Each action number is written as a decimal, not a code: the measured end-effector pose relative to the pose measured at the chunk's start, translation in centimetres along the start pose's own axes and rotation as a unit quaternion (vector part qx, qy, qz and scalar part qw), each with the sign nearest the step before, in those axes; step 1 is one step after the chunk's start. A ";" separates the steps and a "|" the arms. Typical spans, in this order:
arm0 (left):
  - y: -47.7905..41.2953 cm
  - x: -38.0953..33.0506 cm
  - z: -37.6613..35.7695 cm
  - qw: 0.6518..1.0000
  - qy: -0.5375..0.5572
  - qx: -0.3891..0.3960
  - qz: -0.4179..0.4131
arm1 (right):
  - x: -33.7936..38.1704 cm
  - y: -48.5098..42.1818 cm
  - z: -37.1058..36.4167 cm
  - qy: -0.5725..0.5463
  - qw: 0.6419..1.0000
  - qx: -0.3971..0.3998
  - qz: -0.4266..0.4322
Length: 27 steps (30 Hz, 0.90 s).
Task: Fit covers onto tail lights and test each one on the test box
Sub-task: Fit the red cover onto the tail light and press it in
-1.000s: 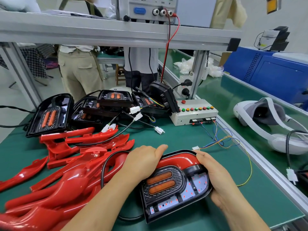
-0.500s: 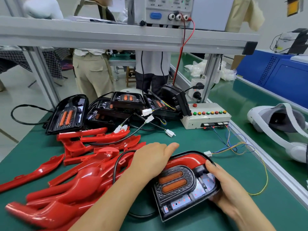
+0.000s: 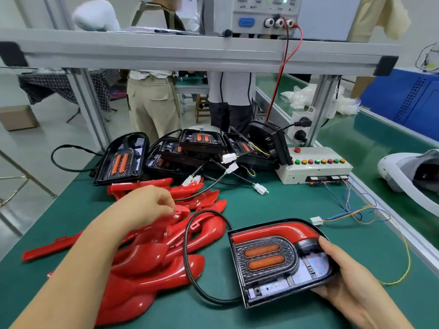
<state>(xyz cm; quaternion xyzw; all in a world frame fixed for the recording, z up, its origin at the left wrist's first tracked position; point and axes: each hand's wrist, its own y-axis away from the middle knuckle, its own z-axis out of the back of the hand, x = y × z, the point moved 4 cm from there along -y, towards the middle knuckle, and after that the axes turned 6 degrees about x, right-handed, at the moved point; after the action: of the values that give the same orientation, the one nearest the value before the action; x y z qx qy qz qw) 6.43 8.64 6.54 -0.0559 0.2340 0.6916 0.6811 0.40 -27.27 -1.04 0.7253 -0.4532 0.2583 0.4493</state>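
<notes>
Fingers of our right hand [image 3: 344, 283] are wrapping the right-hand edge of the tail light [image 3: 268, 260]: the thumb is lying on its upper rim and the other fingers are tucking underneath, so we are gripping it. The tail light is lying face up on the green mat [image 3: 285, 205], close in front of us and right of centre. A red cover [image 3: 273, 230] is sitting along its top edge and curving down round the right corner.

A black cable [image 3: 190, 262] is looping out from the tail light's left side and crossing the loose red covers [image 3: 152, 264] that are lying heaped to the left. Our left hand [image 3: 145, 207] is hanging over that heap with its fingers curling down close together. The tips are meeting a cover, but we cannot tell whether they are pinching it.

At the back right of the mat the test box [image 3: 313, 166] is standing well apart from the tail light. Its coloured wires [image 3: 356, 210] are trailing to a white plug [image 3: 316, 220], which is lying just beside the tail light's top right corner. Bare black tail lights [image 3: 123, 160] are crowding behind the heap.
</notes>
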 end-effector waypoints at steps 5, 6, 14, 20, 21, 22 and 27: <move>0.7 -0.9 -2.2 1.000 -0.025 0.012 -0.014 | -0.1 0.2 -0.1 -0.016 1.000 -0.006 0.010; 0.7 -1.2 -2.5 0.999 -0.032 0.012 -0.014 | 0.0 0.2 -0.1 -0.019 1.000 -0.010 0.012; 0.8 -2.9 -3.6 0.991 -0.130 0.015 -0.031 | 0.0 0.3 -0.5 -0.024 0.999 -0.022 0.021; 0.3 -3.5 -3.3 0.999 -0.032 -0.008 -0.029 | 0.0 0.2 -0.4 -0.024 0.999 -0.021 0.019; 0.2 -3.3 -3.2 1.000 -0.012 0.004 -0.021 | 0.0 0.3 -0.5 -0.023 0.999 -0.021 0.017; 0.2 -3.2 -3.3 1.000 -0.004 0.018 -0.017 | 0.0 0.3 -0.4 -0.021 0.999 -0.022 0.017; 0.2 -3.7 -4.0 0.997 -0.026 0.008 -0.074 | -0.1 0.3 -0.4 -0.027 0.999 -0.020 0.019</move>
<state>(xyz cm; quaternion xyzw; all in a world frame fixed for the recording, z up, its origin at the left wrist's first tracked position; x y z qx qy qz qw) 5.52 3.71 4.51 -0.0495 0.2164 0.6387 0.7367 0.15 -26.93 -0.80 0.7141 -0.4836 0.2384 0.4465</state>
